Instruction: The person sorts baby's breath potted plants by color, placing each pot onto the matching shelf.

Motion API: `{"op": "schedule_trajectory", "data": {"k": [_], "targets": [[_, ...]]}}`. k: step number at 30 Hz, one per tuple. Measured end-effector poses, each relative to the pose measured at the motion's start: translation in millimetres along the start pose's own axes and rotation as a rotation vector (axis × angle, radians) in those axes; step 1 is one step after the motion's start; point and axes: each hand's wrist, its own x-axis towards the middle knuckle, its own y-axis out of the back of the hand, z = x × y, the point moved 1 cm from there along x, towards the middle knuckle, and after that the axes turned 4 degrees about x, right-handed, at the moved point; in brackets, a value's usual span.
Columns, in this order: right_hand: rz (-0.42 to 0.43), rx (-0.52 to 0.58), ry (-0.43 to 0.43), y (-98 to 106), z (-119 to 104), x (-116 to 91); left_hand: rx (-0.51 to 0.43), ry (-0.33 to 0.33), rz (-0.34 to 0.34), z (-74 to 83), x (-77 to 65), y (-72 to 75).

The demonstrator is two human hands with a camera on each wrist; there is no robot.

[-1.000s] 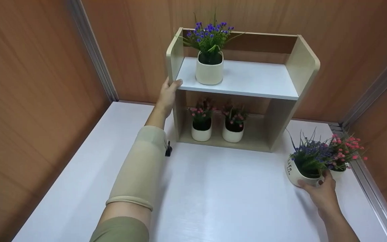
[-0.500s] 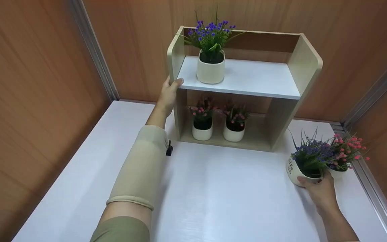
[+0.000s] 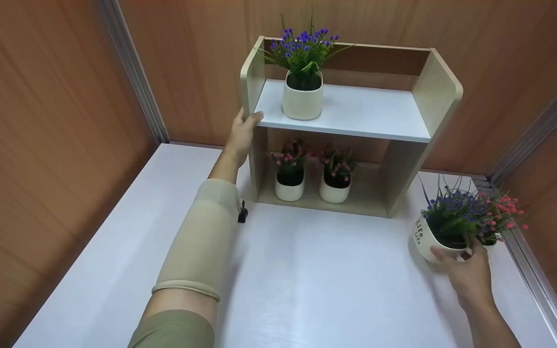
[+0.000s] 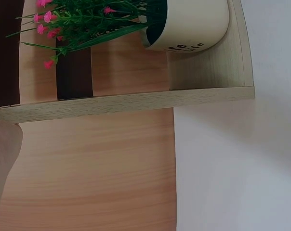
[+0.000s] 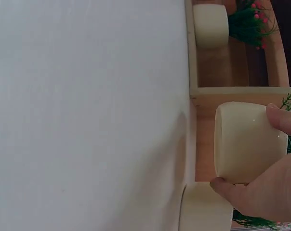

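Note:
My left hand (image 3: 241,137) grips the left side panel of a two-tier wooden shelf (image 3: 375,113), its thumb over the front edge by the upper board. In the left wrist view only part of that hand (image 4: 3,154) shows beside the panel. At the right, my right hand (image 3: 469,273) holds a white flowerpot (image 3: 426,241) with purple flowers and "Life" lettering. Thumb and fingers span this flowerpot (image 5: 246,144) in the right wrist view, and it appears raised off the table. Just behind it stands a potted plant with pink flowers (image 3: 505,212), partly hidden.
A pot of purple flowers (image 3: 302,101) stands at the left of the upper board. Two pots of pink flowers, a left one (image 3: 289,191) and a right one (image 3: 335,192), sit in the lower compartment. Wooden walls (image 3: 56,96) enclose the white table (image 3: 327,280).
My right hand has lifted the purple-flowered pot slightly, and its shadow has spread on the table. My left hand stays on the shelf panel.

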Motion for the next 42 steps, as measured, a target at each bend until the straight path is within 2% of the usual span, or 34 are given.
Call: {"op": "schedule_trajectory", "data": {"k": [4,10,18,26,33,36,42], "targets": [[0.033,0.001,0.002,0,-17,-12,0.010,0.012,-0.002,0.3,-0.9,0.5],[0.040,-0.002,0.010,-1,-46,-31,-0.001,0.012,0.001,0.6,-0.8,-0.8],[0.026,0.003,0.103,-9,-77,-46,-0.007,-0.008,-0.019,-1.0,1.4,-0.1],[0.029,0.032,0.211,-19,-114,-46,-0.006,-0.020,-0.008,-2.4,2.1,0.2],[0.063,0.048,0.291,-29,-165,-43,0.001,0.059,0.018,-3.2,1.8,2.4],[0.076,0.062,0.345,-38,-183,-40,0.005,0.048,0.015,-3.5,1.5,2.8],[0.064,0.091,0.369,-54,-208,-22,0.010,-0.004,-0.007,-2.4,0.0,3.3]]}}
